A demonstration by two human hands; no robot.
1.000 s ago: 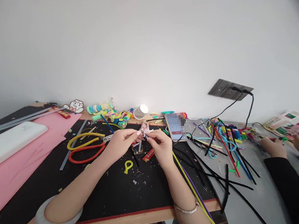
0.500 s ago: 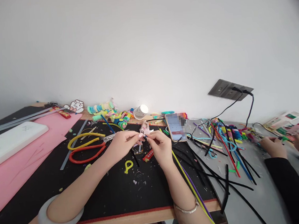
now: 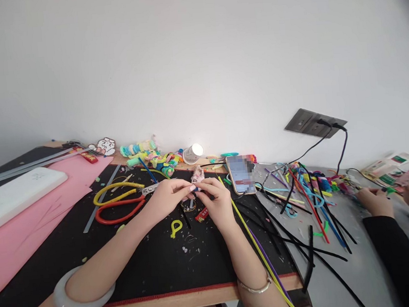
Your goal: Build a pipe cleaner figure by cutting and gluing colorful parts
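Observation:
My left hand [image 3: 170, 197] and my right hand [image 3: 216, 200] meet fingertip to fingertip over the black mat [image 3: 145, 259]. Pinched between them is a small dark blue piece [image 3: 195, 189], mostly covered by the fingers, so its kind cannot be made out. Just behind the fingertips lies a crumpled pale pink wrapped item [image 3: 197, 173]. Below them are a red wrapper [image 3: 201, 214] and a looped yellow pipe cleaner [image 3: 176, 228]. Left of my left hand rest large pliers or cutters [image 3: 120, 211] with one yellow and one red handle.
A phone [image 3: 240, 174] leans behind my right hand, near a paper cup [image 3: 193, 153]. Many pipe cleaners [image 3: 316, 206] spread over the grey table at right. Pink sheets [image 3: 35, 230] and a white case [image 3: 22, 195] lie left. A co-worker's hands [image 3: 375, 201] work at far right.
My right fingers have closed in nearer to my left fingertips around the dark blue piece. The co-worker's farther hand at right has shifted into clearer view.

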